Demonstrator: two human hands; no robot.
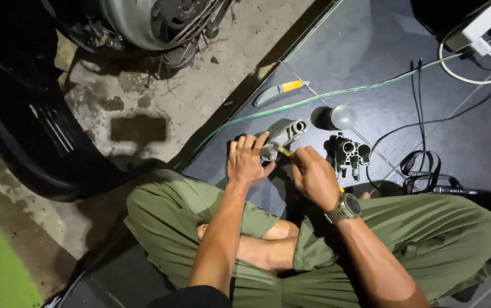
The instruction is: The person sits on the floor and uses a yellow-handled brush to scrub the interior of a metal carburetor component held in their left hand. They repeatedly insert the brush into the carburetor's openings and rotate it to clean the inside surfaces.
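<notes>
Single head-worn view, looking steeply down from close above the seated person's crossed legs (314, 245) onto the dark tiled floor (382, 51) ahead; a motorcycle wheel (160, 20) bounds the upper left edge.

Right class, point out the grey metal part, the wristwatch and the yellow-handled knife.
grey metal part (287, 134): head view, on its tubular body.
wristwatch (345, 209): head view, on its case.
yellow-handled knife (291, 86): head view, on the yellow handle.
</notes>
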